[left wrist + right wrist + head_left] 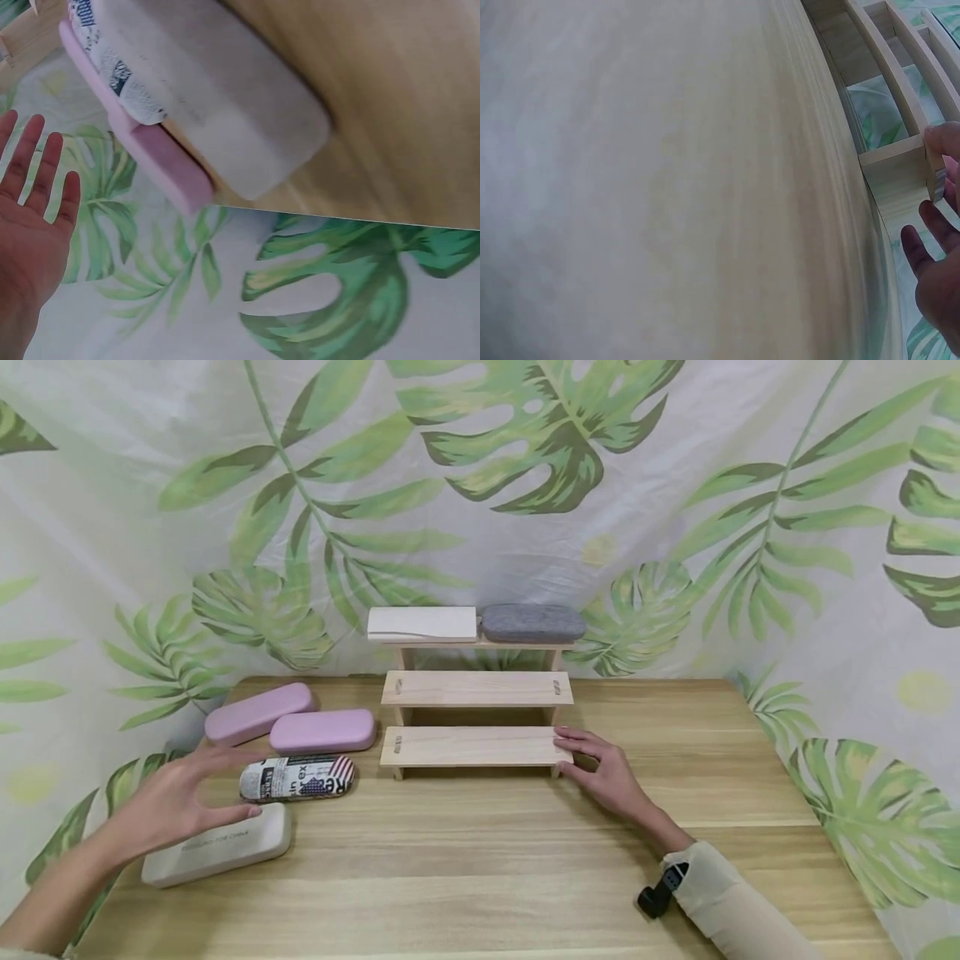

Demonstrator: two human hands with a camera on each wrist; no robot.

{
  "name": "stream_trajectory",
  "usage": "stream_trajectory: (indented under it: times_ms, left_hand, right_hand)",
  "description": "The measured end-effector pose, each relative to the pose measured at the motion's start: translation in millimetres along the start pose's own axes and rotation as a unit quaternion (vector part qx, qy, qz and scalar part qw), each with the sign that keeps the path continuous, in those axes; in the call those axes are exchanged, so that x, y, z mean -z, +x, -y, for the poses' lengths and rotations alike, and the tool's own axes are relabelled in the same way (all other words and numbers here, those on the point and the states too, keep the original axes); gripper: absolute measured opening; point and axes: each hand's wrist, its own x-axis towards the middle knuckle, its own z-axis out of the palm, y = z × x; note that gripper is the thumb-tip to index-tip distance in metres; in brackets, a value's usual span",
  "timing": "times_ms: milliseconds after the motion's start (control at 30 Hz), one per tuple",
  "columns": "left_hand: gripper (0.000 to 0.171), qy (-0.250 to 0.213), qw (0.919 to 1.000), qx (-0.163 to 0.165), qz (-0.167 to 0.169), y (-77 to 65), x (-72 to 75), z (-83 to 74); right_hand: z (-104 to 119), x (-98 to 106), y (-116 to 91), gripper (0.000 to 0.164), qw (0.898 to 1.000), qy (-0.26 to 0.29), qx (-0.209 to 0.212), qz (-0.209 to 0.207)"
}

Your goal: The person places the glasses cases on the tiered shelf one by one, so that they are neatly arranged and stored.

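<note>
My left hand (168,797) hovers at the left with its fingers and thumb spread. They reach toward a newspaper-print glasses case (300,778), and the thumb tip overlaps a white glasses case (225,852) in the head view. The left wrist view shows the palm and straight fingers with nothing in them. Two pink glasses cases (258,714) (322,732) lie just behind. My right hand (603,774) pinches the right end of the lowest step of a three-tier wooden stand (476,747), thumb at the front edge and fingers at the back.
On the stand's top tier sit a white glasses case (422,624) and a grey fabric one (532,622) side by side. Wooden table (465,877) lies under everything. A leaf-print cloth (525,552) hangs behind it and along both sides.
</note>
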Motion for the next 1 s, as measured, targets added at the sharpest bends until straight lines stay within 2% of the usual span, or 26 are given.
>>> stream_trajectory:
  times_ms: [100, 333, 533, 633, 800, 1000]
  left_hand:
    - [0.073, -0.001, 1.0000, 0.002, -0.006, -10.5, -3.8, 3.1]
    - [0.075, -0.007, 0.9997, -0.016, -0.019, -26.3, -12.2, 9.9]
    - [0.075, 0.001, 0.9997, -0.023, -0.010, -39.3, -20.3, 16.6]
    - [0.076, 0.003, 0.9998, -0.019, -0.007, -43.9, -22.8, 18.6]
    - [0.077, 0.002, 1.0000, -0.007, 0.000, -48.9, -25.3, 21.8]
    - [0.078, -0.009, 0.9998, -0.017, -0.005, -56.6, -30.8, 28.0]
  right_hand:
    - [0.8, 0.1, 0.6, 0.036, 1.000, 0.001, -0.002, 0.002]
    - [0.6, 0.6, 0.9, 0.036, 1.000, -0.002, -0.004, 0.000]
    - [-21.8, -3.2, -2.4, 0.038, 1.000, -0.004, -0.014, -0.001]
    - [-31.5, -3.7, -3.4, 0.039, 1.000, -0.008, -0.015, -0.001]
    - [-35.0, -2.3, -3.1, 0.040, 1.000, -0.007, -0.012, 0.000]
    - [-35.1, -2.2, -2.1, 0.040, 1.000, -0.008, -0.012, 0.000]
